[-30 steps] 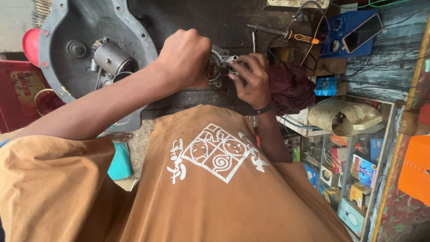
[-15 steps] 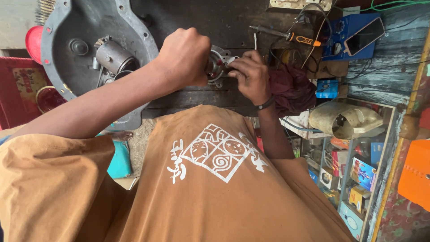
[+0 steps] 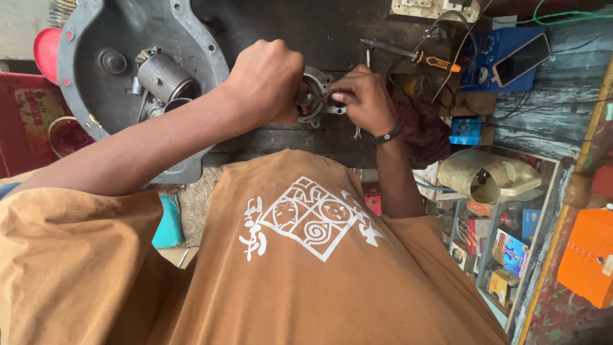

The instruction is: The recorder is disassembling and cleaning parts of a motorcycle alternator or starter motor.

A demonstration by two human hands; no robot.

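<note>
While the small metal housing (image 3: 317, 96) sits mid-workbench (image 3: 319, 137), near its front edge, the left hand (image 3: 267, 80) fists tight against it (grip hidden); right hand (image 3: 361, 99) pinches its flange, fingers curled. Grey round casing (image 3: 112, 38) lies left; screwdriver (image 3: 415, 56) behind, toward the back edge.

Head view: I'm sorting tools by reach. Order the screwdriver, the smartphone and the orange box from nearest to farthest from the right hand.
From the right hand:
1. Screwdriver, just beyond it on the bench.
2. Smartphone, farther right on the blue box.
3. Orange box, far right, low.
</note>
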